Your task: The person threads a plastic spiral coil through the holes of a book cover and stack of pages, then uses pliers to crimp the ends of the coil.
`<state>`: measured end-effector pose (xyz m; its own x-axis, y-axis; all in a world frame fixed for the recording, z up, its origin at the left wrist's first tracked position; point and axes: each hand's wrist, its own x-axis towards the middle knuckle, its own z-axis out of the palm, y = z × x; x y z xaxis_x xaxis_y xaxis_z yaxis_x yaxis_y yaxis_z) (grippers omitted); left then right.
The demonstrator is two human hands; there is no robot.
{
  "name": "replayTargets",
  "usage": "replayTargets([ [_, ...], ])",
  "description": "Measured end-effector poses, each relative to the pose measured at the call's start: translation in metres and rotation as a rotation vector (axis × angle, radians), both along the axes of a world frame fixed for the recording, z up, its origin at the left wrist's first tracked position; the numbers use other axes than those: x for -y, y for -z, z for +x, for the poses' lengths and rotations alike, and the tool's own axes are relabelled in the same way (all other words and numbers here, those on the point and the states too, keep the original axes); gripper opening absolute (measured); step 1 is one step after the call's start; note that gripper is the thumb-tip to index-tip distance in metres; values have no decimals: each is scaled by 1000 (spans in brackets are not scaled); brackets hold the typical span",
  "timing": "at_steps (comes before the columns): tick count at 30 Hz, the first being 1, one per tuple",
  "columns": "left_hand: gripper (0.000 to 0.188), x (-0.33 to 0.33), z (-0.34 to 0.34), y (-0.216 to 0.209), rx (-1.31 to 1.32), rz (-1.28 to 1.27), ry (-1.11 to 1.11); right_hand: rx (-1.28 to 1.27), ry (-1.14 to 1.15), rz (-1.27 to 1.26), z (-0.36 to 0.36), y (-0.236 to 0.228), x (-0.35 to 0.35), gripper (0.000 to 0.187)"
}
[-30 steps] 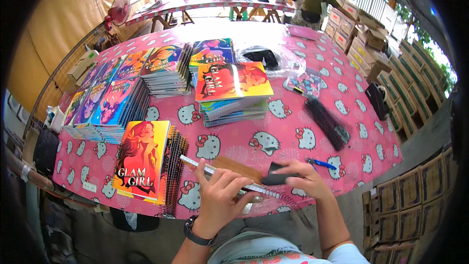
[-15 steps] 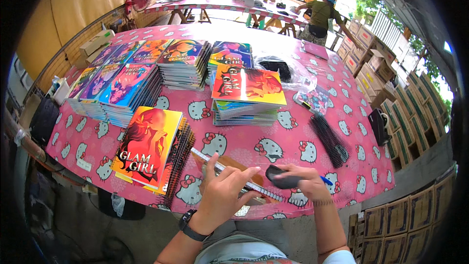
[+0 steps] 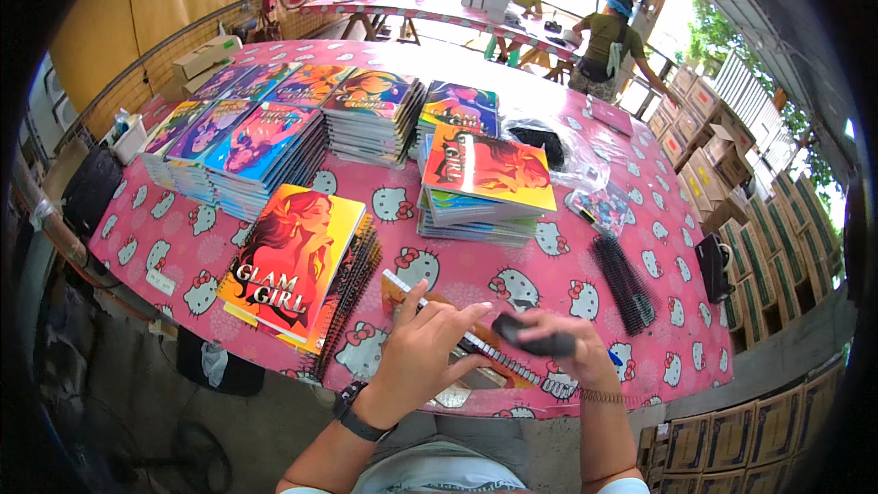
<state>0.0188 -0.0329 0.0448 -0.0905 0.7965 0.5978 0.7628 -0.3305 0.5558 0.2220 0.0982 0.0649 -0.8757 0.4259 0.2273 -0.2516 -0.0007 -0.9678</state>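
My left hand (image 3: 422, 349) grips a notebook (image 3: 396, 297) with a row of punched holes along its upper edge, thumb and fingers bent over that edge. A dark spiral coil (image 3: 599, 397) trails from the notebook's right end, passing beneath my right wrist. My right hand (image 3: 585, 349), partly blurred, is closed around a black oblong handheld tool (image 3: 535, 338); its exact kind is unclear. The tool's rounded tip is close to the punched edge; whether they touch I cannot tell. Left of the notebook lies a stack of coil-bound notebooks (image 3: 294, 261) with red and yellow covers.
More stacks of colourful notebooks (image 3: 265, 142) cover the far left, and another pile (image 3: 489, 165) is ahead. A bundle of black coils (image 3: 624, 284) lies at right, before clear plastic wrapping (image 3: 581, 160). A black bag (image 3: 713, 267) hangs by the table's right edge. Two people work farther off.
The view has swung slightly left, so the scene sits further right. My right hand and the black tool have shifted a little left along the punched edge. My left hand keeps its grip.
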Motion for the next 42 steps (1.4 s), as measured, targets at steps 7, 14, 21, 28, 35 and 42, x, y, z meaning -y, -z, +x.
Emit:
replayTargets([
  [7,105,0,-9,12,234,221,-376,161,74,279,-6,4,-13,47],
  [14,97,-14,-2,63,722,175,-258,209,88,185,-7,13,-19,47],
  [21,87,-11,7,63,654,205,-323,81,-5,151,-5,10,-25,50],
  [28,88,-11,6,55,645,194,-333,82,0,195,-22,-4,-26,50],
  [35,89,-9,8,58,677,169,-321,159,-16,302,-42,-3,-24,49],
  [42,91,-8,8,57,664,178,-313,194,-64,41,-50,18,-36,45],
])
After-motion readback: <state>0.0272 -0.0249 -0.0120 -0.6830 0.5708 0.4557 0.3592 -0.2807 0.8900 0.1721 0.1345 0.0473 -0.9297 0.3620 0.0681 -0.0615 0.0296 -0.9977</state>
